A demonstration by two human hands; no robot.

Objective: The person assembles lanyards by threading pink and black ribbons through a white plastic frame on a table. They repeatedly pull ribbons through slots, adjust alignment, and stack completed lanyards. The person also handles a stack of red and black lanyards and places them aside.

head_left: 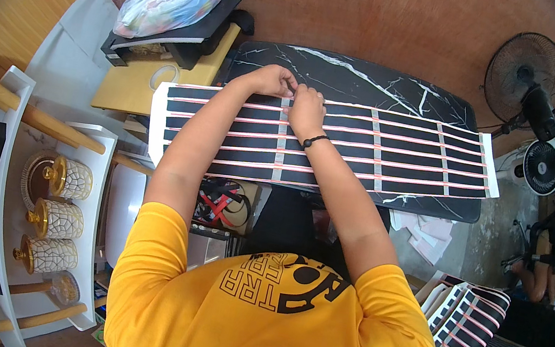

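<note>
A long panel (pixel 338 148) lies across the black marble-patterned table (pixel 375 81). It has black strips, thin red-and-white lines along its length, grey cross strips (pixel 280 147) and white ends. My left hand (pixel 270 81) reaches over the panel to its far edge, its fingers bent and closed. Just right of it, my right hand (pixel 308 112) rests on the panel, fingers curled toward the left fingertips. The fingertips meet at the far end of one grey strip; whatever they pinch is too small or hidden to make out. A black bead bracelet circles my right wrist.
A roll of tape (pixel 163 76) lies on the wooden side table, beside a black printer-like device (pixel 189 44) bearing a plastic bag. Fans (pixel 527 74) stand at right. More folded striped panels (pixel 465 324) lie lower right. White shelves with golden-lidded jars (pixel 62 220) stand left.
</note>
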